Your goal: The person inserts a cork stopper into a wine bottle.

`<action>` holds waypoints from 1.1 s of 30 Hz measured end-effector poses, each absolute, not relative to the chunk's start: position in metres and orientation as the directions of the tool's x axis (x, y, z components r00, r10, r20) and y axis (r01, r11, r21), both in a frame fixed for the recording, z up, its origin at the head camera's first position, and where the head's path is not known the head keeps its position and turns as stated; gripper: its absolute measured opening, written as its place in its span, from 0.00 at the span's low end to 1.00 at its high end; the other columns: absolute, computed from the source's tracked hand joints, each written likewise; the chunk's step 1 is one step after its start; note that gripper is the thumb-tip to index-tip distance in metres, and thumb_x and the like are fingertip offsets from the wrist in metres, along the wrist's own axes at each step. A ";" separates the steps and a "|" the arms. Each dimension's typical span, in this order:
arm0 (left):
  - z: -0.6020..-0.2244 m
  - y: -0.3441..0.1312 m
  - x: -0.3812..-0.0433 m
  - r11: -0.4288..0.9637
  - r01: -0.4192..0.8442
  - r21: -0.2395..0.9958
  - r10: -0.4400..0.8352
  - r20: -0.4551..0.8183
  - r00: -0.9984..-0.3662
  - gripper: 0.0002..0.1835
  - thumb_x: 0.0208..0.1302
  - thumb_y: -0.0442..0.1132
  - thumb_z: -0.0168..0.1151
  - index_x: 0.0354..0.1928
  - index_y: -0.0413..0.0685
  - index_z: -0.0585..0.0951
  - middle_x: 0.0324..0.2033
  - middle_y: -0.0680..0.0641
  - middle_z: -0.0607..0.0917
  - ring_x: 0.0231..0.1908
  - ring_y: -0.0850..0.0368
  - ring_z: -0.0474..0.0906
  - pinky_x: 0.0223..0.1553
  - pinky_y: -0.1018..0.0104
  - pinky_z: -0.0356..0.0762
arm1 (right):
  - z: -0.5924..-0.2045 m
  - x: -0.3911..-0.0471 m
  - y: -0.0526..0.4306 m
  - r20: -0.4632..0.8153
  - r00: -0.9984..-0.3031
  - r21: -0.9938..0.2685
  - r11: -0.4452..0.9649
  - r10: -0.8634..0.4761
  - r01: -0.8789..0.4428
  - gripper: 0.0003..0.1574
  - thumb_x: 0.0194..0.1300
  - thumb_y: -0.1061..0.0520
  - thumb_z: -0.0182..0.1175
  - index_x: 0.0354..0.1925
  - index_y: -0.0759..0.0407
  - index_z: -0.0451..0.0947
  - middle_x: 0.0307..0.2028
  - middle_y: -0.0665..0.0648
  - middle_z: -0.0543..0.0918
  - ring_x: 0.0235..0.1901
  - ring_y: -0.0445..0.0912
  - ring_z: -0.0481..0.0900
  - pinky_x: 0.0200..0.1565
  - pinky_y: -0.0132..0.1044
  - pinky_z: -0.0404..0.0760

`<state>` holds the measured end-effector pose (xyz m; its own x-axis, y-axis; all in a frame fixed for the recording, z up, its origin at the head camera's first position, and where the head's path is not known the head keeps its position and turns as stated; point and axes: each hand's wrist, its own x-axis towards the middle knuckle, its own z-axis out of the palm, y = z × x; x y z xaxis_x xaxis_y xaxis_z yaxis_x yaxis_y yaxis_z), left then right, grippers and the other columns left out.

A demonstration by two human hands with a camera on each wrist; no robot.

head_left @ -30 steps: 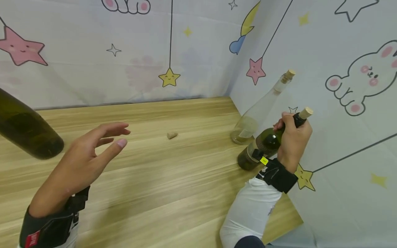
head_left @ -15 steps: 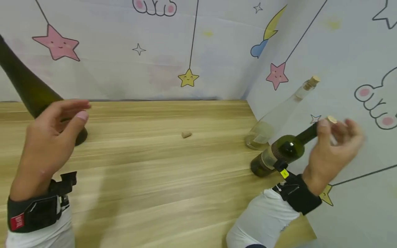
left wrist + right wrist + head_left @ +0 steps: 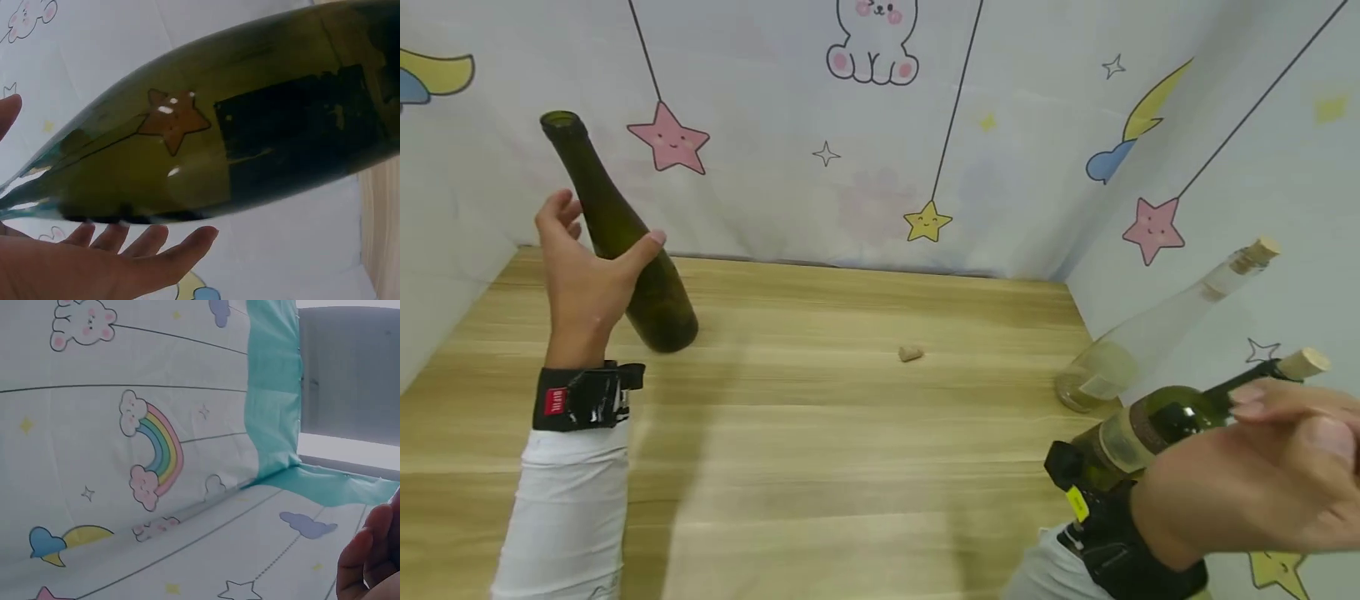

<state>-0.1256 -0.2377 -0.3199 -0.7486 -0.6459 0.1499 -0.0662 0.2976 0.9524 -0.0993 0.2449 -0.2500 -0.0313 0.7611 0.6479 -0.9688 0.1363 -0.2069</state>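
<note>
An uncorked green wine bottle (image 3: 625, 225) stands at the left of the table, its mouth showing. My left hand (image 3: 587, 283) is beside it, thumb across its near side and fingers spread behind. In the left wrist view, extended fingers (image 3: 150, 250) lie along the lower edge of the bottle (image 3: 187, 144). At the right, a dark green wine bottle (image 3: 1183, 417) has a cork (image 3: 1303, 364) in its neck. My right hand (image 3: 1255, 475) is in front of this bottle, fingers loosely bent, nothing seen in them. Only its fingers (image 3: 369, 556) enter the right wrist view.
Behind the corked green bottle stands a clear glass bottle (image 3: 1120, 358) with a cork (image 3: 1262, 248) in it. A loose cork (image 3: 911, 353) lies on the wooden table (image 3: 820, 467). Patterned cloth walls (image 3: 760, 217) bound the table at the back and sides.
My right hand has let go of the corked green bottle's neck and drawn back toward the camera. My left hand has moved up to the uncorked bottle. The view has swung left.
</note>
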 end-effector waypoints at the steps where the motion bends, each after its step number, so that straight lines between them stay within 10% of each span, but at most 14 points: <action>1: -0.325 -0.240 -0.132 0.296 -0.073 0.952 -0.634 0.139 -0.760 0.47 0.61 0.50 0.70 0.74 0.66 0.49 0.72 0.51 0.59 0.72 0.53 0.55 0.75 0.43 0.50 | -0.250 -0.100 0.239 0.658 -0.072 -0.217 0.098 0.750 -0.971 0.14 0.60 0.78 0.44 0.17 0.79 0.63 0.10 0.62 0.70 0.12 0.50 0.71 0.23 0.38 0.75; 7: -0.347 -0.256 -0.143 0.307 -0.123 0.944 -0.688 0.131 -0.713 0.37 0.63 0.53 0.66 0.70 0.65 0.59 0.56 0.57 0.71 0.61 0.53 0.68 0.70 0.44 0.63 | -0.255 -0.100 0.199 0.659 -0.229 -0.245 -0.083 0.717 -0.966 0.03 0.46 0.78 0.50 0.19 0.78 0.67 0.07 0.59 0.71 0.08 0.45 0.68 0.17 0.30 0.73; 17: -0.323 -0.237 -0.103 0.454 -0.126 0.882 -0.591 0.192 -0.784 0.35 0.63 0.51 0.67 0.68 0.57 0.62 0.48 0.59 0.74 0.50 0.58 0.73 0.56 0.52 0.76 | -0.267 -0.119 0.172 0.730 -0.468 -0.395 -0.251 0.498 -0.884 0.08 0.53 0.78 0.49 0.23 0.74 0.73 0.13 0.56 0.74 0.12 0.44 0.70 0.20 0.29 0.73; 24: -0.302 -0.160 -0.073 0.623 0.236 0.746 -0.195 0.441 -0.876 0.29 0.58 0.36 0.75 0.59 0.40 0.72 0.45 0.47 0.84 0.40 0.70 0.77 0.40 0.81 0.72 | -0.291 -0.149 0.174 0.744 -0.663 -0.668 0.062 0.082 -0.742 0.04 0.65 0.72 0.56 0.32 0.74 0.76 0.20 0.50 0.76 0.20 0.41 0.74 0.27 0.28 0.73; 33: -0.311 -0.091 -0.041 0.547 0.444 0.710 0.206 0.400 -0.893 0.27 0.48 0.38 0.82 0.49 0.47 0.78 0.41 0.54 0.85 0.40 0.62 0.84 0.38 0.59 0.86 | -0.347 -0.204 0.155 0.610 -0.769 -0.742 0.204 -0.190 -0.639 0.10 0.74 0.59 0.56 0.40 0.66 0.79 0.23 0.60 0.79 0.22 0.50 0.74 0.30 0.42 0.71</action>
<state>-0.0414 -0.0914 -0.3105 -0.8932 0.2061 0.3996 0.4438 0.5469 0.7099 -0.2037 0.1550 -0.3473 -0.7690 -0.1901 0.6104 -0.6391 0.2042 -0.7416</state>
